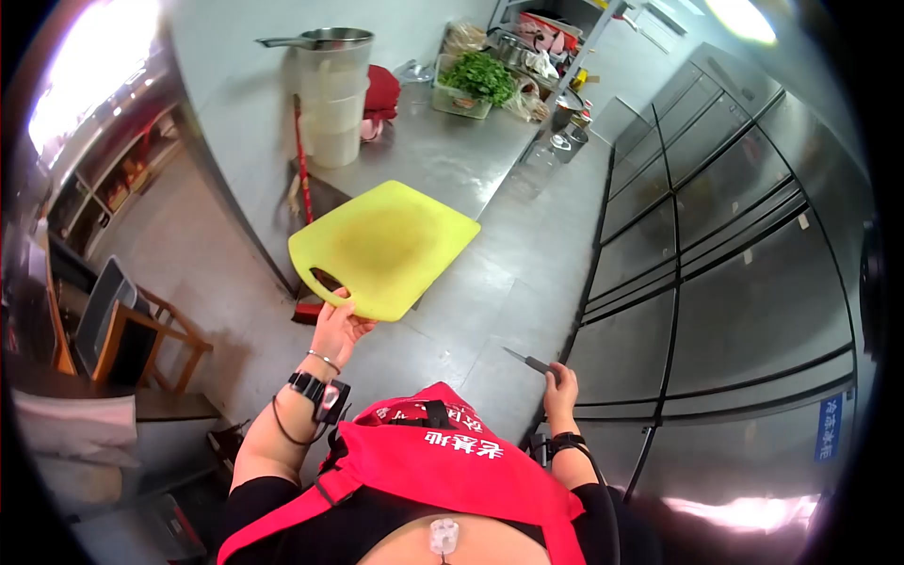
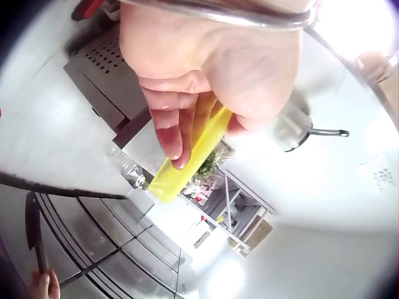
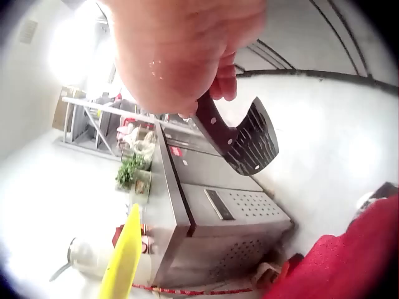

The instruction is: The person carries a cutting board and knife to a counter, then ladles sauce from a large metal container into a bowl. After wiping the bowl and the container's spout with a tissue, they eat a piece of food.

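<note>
- From my end I am seeing the left hand (image 1: 345,328) holding the yellow cutting board (image 1: 391,247) up, its thumb and fingers pinching the edge beside the handle slot
- In the head view the board is overlapping the near end of the steel bench (image 1: 443,151); whether they are touching I cannot tell
- I am judging the board stiff, fairly light and hard to break, though maybe slippery if damp
- Its weight is lying mostly beyond that one-end grip, so I am favouring fingers through the slot and thumb on the opposite face
- The right hand (image 1: 562,388) is gripping the knife (image 1: 530,362), fingers curling round the dark handle, blade pointing ahead and leftward, apart from the board
- I am reckoning the knife rigid and sharp, the handle being the only safe hold
</note>
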A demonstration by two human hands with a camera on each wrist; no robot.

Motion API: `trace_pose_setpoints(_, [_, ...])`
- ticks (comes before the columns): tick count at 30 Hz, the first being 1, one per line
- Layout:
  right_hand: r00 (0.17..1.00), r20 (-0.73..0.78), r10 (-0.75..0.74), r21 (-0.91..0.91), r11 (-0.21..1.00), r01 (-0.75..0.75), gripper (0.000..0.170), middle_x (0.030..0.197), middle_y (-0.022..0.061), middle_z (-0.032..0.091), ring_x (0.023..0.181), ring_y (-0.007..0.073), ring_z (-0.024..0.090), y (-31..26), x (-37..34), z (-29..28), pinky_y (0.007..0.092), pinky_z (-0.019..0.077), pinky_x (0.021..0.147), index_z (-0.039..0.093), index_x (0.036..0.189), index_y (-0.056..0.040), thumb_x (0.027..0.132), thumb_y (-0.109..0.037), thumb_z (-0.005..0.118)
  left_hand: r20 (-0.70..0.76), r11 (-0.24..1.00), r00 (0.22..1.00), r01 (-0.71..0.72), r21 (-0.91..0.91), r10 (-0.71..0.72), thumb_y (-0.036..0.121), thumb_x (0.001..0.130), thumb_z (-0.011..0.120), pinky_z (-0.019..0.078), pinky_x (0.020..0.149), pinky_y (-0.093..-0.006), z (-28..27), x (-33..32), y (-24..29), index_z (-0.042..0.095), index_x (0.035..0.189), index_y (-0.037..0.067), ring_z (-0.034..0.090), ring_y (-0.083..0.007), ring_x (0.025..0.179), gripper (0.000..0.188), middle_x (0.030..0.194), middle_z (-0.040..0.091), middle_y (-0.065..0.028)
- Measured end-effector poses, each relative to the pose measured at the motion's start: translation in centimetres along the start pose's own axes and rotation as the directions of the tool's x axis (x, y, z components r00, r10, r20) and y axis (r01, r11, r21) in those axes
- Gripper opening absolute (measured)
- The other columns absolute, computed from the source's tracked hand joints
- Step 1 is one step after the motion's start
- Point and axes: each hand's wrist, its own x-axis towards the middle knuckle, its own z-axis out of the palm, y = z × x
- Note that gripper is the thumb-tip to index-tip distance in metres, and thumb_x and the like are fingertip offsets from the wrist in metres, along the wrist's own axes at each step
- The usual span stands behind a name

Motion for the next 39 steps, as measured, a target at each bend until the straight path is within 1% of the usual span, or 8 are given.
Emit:
trace_pose_setpoints(5, [0.965,0.036,0.259,0.055,0.964,-0.260,0.020,0.088,0.0102,0.058,0.082,0.0240,0.057,3.9,6.4,1.4,0.0325,0.0458,0.073,0.062,0.099,-0.0040,0.079,-0.006,0.061,0.061,0.998,0.997,0.052,-0.023,-0.050,0.012,0.091,0.045,0.0515,0.071,-0.0329,1.4,11.5,-4.7,0.036,0.123,0.009,0.062,-0.0221,0.082,0.034,0.101,0.060,-0.0120])
trace_pose_setpoints(12, [0.994,-0.016,0.112,0.277,0.955,-0.103,0.019,0.091,0.0109,0.056,0.081,0.0228,0.056,6.9,23.9,8.4,0.0308,0.0461,0.074,0.061,0.101,-0.0019,0.083,-0.006,0.058,0.038,0.972,0.972,0.230,0.055,-0.232,0.013,0.092,0.046,0.0536,0.071,-0.0289,1.1,19.6,-10.5,0.036,0.129,0.009,0.064,-0.0236,0.087,0.038,0.109,0.059,-0.0118])
trace_pose_setpoints(19, [0.988,-0.019,-0.154,0.487,0.862,0.144,0.020,0.096,0.0115,0.057,0.089,0.0227,0.055,-1.8,38.1,14.7,0.0316,0.0461,0.077,0.059,0.102,-0.0008,0.083,0.000,0.056,-0.220,0.903,0.899,0.411,0.124,-0.379,0.019,0.094,0.049,0.0510,0.072,-0.0293,2.2,24.0,-13.9,0.042,0.126,0.008,0.063,-0.0239,0.094,0.035,0.114,0.057,-0.0104])
trace_pose_setpoints(24, [0.889,-0.070,-0.453,0.514,0.747,0.421,0.022,0.100,0.0153,0.057,0.093,0.0299,0.056,-7.8,41.4,21.9,0.0348,0.0462,0.081,0.059,0.102,-0.0014,0.080,0.000,0.059,-0.317,0.833,0.866,0.476,0.282,-0.387,0.027,0.093,0.050,0.0502,0.074,-0.0320,1.9,26.9,-14.1,0.043,0.124,0.010,0.062,-0.0218,0.090,0.036,0.116,0.054,-0.0072])
trace_pose_setpoints(30, [0.861,0.114,-0.495,0.451,0.798,0.399,0.028,0.101,0.0136,0.058,0.095,0.0328,0.055,-8.6,38.9,30.7,0.0385,0.0444,0.084,0.060,0.102,-0.0064,0.075,0.001,0.061,-0.421,0.607,0.841,0.538,0.586,-0.340,0.038,0.088,0.055,0.0521,0.063,-0.0316,-0.2,26.6,-11.4,0.047,0.116,0.005,0.064,-0.0178,0.075,0.044,0.106,0.058,-0.0074])
trace_pose_setpoints(35, [0.845,0.253,-0.470,0.239,0.877,0.416,0.036,0.108,0.0167,0.058,0.102,0.0350,0.051,-6.4,37.1,34.1,0.0430,0.0411,0.087,0.060,0.102,-0.0068,0.067,0.000,0.063,-0.435,0.607,0.897,0.386,0.694,-0.074,0.036,0.086,0.058,0.0499,0.060,-0.0292,-10.5,21.1,-7.6,0.054,0.105,0.002,0.063,-0.0152,0.067,0.039,0.090,0.064,-0.0068])
trace_pose_setpoints(37, [0.830,0.174,-0.530,-0.003,0.843,0.538,0.035,0.105,0.0177,0.057,0.100,0.0363,0.050,-9.3,36.5,32.9,0.0449,0.0396,0.087,0.059,0.100,-0.0051,0.066,0.000,0.062,-0.556,0.665,0.831,0.416,0.621,0.000,0.032,0.086,0.059,0.0490,0.056,-0.0290,-14.8,17.4,-4.1,0.055,0.103,0.003,0.062,-0.0151,0.064,0.034,0.083,0.063,-0.0076])
trace_pose_setpoints(39, [0.800,0.132,-0.585,0.098,0.811,0.577,0.033,0.101,0.0165,0.056,0.097,0.0362,0.050,-15.9,34.4,32.3,0.0461,0.0381,0.088,0.059,0.098,-0.0040,0.065,0.000,0.061,-0.738,0.777,0.673,0.441,0.449,0.044,0.031,0.086,0.059,0.0484,0.052,-0.0284,-22.7,11.4,0.2,0.055,0.101,0.004,0.061,-0.0146,0.061,0.031,0.082,0.063,-0.0065])
